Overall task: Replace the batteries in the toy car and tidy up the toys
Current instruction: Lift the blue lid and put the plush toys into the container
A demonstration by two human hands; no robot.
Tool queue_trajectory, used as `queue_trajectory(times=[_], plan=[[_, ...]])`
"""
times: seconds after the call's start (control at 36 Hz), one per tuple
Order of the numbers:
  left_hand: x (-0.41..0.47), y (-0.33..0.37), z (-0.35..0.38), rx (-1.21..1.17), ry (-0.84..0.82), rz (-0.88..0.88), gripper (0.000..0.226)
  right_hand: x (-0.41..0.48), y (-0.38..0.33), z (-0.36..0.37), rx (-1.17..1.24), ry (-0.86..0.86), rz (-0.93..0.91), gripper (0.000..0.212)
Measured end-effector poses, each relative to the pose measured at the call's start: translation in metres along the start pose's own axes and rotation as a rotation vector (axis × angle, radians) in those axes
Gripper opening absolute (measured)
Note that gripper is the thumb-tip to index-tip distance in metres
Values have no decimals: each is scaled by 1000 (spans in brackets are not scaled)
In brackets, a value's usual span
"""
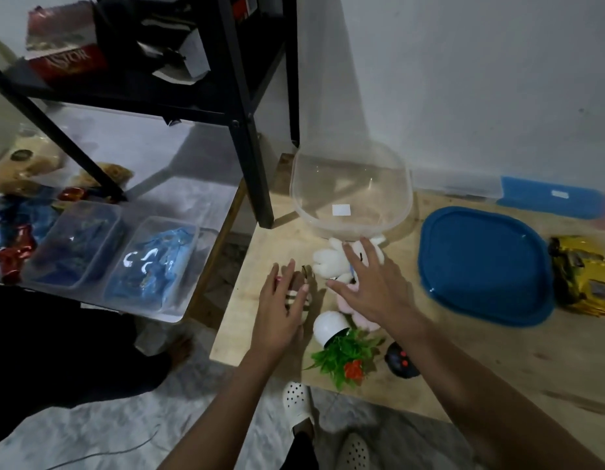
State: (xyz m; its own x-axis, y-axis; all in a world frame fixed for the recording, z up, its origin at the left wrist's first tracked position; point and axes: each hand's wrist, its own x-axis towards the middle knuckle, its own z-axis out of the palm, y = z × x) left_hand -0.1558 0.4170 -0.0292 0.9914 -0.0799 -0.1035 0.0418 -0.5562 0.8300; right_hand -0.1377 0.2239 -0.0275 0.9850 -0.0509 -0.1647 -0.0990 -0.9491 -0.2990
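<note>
On the counter [497,361] the clear tub [352,184] stands at the back, the gold toy car [582,276] just right of the blue lid [480,266]. My left hand [277,320] lies flat on a striped toy [306,313], my right hand [375,293] spread empty over the white plush [328,262]. I reckon a careless sweep could roll the tipped pot [329,327] off.

I'm in a room at home: soft toys [331,262] on a low wooden table [497,368] against a white wall [463,79], black metal shelf [257,164] at its far left corner (clear plastic tubs [151,266] beside).
</note>
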Motion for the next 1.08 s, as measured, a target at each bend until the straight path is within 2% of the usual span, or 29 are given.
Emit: queue_trajectory(times=[0.19,0.31,0.42,0.5,1.08], plan=[[3,-4,0,-15,9,41,48,3,-8,5,28,82,80,74],[5,-7,2,-15,22,53,45,7,-5,7,62,129,81,71],[8,-8,4,5,47,70,43,9,-4,8,89,229,62,56],[9,-7,5,16,66,83,41,11,-3,9,114,242,69,48],[8,4,3,-150,190,-6,39,3,-2,-5,259,374,60,44]])
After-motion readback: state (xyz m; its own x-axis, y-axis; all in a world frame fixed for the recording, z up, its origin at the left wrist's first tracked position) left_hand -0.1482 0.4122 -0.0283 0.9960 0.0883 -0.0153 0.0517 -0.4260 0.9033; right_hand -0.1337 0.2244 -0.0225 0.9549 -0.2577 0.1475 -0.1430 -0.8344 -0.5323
